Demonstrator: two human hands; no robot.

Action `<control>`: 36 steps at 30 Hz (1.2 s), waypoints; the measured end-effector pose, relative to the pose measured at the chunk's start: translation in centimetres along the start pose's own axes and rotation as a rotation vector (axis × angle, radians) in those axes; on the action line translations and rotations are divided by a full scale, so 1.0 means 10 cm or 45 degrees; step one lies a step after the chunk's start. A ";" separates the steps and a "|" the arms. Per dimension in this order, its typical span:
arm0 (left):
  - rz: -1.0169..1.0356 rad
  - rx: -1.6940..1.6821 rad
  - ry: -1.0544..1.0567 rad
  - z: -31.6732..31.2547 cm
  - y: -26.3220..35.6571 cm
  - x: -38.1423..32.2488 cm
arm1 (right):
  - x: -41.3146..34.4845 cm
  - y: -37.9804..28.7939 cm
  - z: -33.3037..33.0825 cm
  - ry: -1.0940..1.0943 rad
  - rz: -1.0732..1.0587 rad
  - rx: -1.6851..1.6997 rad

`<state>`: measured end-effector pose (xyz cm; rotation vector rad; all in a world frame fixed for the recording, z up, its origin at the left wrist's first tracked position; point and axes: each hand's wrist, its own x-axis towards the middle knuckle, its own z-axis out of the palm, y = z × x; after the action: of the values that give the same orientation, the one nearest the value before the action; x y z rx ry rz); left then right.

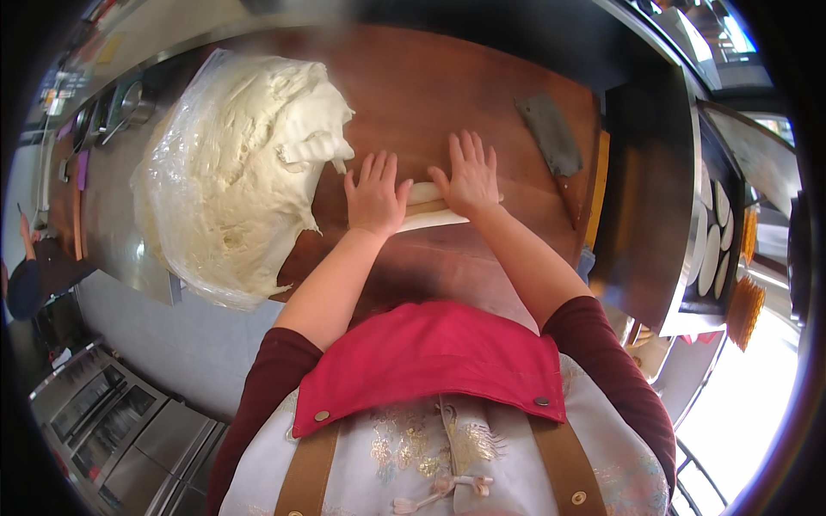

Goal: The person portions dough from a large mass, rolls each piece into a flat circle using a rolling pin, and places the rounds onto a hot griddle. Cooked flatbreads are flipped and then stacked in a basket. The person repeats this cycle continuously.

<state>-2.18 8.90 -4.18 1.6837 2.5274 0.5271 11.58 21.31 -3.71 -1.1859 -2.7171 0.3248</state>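
My left hand (377, 197) and my right hand (470, 177) lie palm down over a piece of pale dough (433, 222) on the brown wooden board (413, 84). Both hands have their fingers stretched forward and grip nothing. Between them shows a tan strip (426, 208) with white dough on either side; whether it is a slim rolling pin or a fold of the dough, I cannot tell. Under my palms the ends are mostly hidden. Left of my left hand rests a large mound of soft dough (258, 142), its outer side covered by clear plastic film (174, 193).
A cleaver (552, 135) lies at the board's right side, handle towards me. Further right, a dark tray (716, 297) carries several flat oval dough pieces (710, 258). A steel counter (119, 213) runs along the left. Another person's arm (27, 235) appears at the far left.
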 end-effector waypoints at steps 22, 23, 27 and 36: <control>-0.320 -0.829 -0.104 0.00 0.09 -0.98 | -2.20 0.31 -0.39 -0.254 -0.108 0.208; -0.157 -0.734 -0.058 -0.19 0.09 -1.08 | -2.17 0.23 -0.47 -0.189 -0.106 0.244; 0.196 -0.072 -0.006 -0.20 -0.09 -1.01 | -1.52 0.02 -0.41 -0.073 -0.118 0.067; -0.010 -0.040 0.140 0.05 -0.15 0.58 | 0.29 0.38 0.06 0.108 0.163 -0.044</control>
<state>-5.70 13.75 -4.34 1.6776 2.5846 0.6736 12.19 25.90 -5.11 -1.3542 -2.5909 0.2388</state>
